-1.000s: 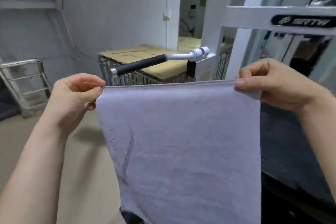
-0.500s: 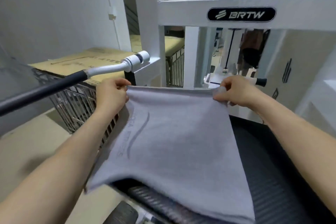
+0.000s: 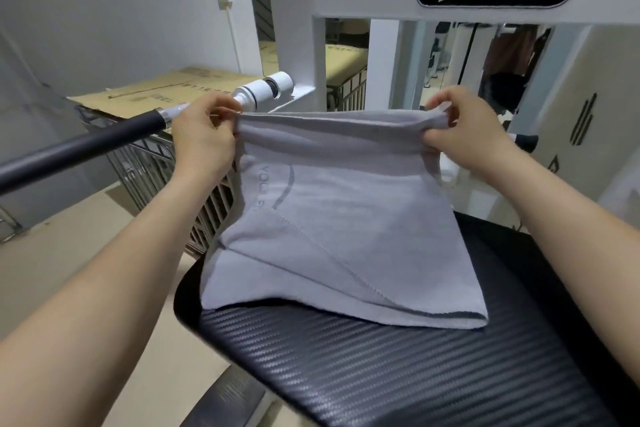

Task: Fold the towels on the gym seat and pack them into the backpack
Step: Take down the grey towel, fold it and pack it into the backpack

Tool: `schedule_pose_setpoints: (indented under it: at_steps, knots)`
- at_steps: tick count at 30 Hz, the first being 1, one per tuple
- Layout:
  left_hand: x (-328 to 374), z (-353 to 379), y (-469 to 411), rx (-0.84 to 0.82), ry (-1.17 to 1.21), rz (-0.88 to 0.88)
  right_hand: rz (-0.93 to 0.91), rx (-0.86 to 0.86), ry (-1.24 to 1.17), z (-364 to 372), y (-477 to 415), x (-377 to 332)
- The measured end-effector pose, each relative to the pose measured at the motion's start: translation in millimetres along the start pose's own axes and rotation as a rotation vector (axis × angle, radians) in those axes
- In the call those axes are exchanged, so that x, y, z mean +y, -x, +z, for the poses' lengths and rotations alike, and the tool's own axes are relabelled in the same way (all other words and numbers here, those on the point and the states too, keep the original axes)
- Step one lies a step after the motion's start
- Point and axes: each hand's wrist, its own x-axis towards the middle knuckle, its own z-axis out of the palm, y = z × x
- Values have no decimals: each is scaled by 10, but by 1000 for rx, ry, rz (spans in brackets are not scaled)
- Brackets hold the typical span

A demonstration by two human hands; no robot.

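grey towel (image 3: 332,218) doubled over seat (image 3: 415,357), left hand (image 3: 202,135), right hand (image 3: 464,128) pinching top corners

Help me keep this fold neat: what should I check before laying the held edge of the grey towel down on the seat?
1. Left hand pinches a top corner of the grey cloth towel: ok.
2. Right hand grips the other top corner: ok.
3. Top edge straight: not ok, it sags and is bunched at the right hand.
4. Towel's lower part rests on the black ribbed gym seat: ok.
5. Lower layers squared: not ok, a hem runs diagonally.
6. Backpack ready: cannot tell, not in view.
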Motion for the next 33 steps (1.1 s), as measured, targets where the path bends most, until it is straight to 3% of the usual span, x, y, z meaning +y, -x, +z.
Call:
schedule_pose_setpoints:
  at_steps: [3, 5, 7, 8, 11, 15, 22, 27, 30, 32, 33]
  knots:
    - [67, -154, 295, -132, -218, 213, -16, -124, 262, 53, 208, -108]
    - [126, -221, 594, -470, -250, 343, -77, -132, 401, 158, 429, -210]
    - [164, -284, 844, -852, -375, 364, -221, -213, 415, 292, 699, -330]
    - [158, -314, 902, -933, -434, 356, -287, -294, 391, 351, 829, -383]
    - [181, -538, 965, -940, -409, 283, -361, -563, 314, 394, 1212, -487]
    - [107, -921, 1096, -1056, -336, 165, -481, -667, 350, 302, 1578, -467]
    - [172, -949, 1391, -979, -494, 552, -528, -639, 560, 84, 1769, -521]
    - [90, -802, 1416, -789, -678, 679, -375, -757, 725, -127, 1751, -645]
    - [112, -856, 1466, -713, -575, 694, -397, -785, 779, -128, 1802, -618]
    - [267, -995, 1473, -860, -529, 561, -297, -925, 693, -225, 1827, -659]
    - [355, -1080, 1460, -1021, -506, 444, -211, -1018, 617, -300, 1802, -691]
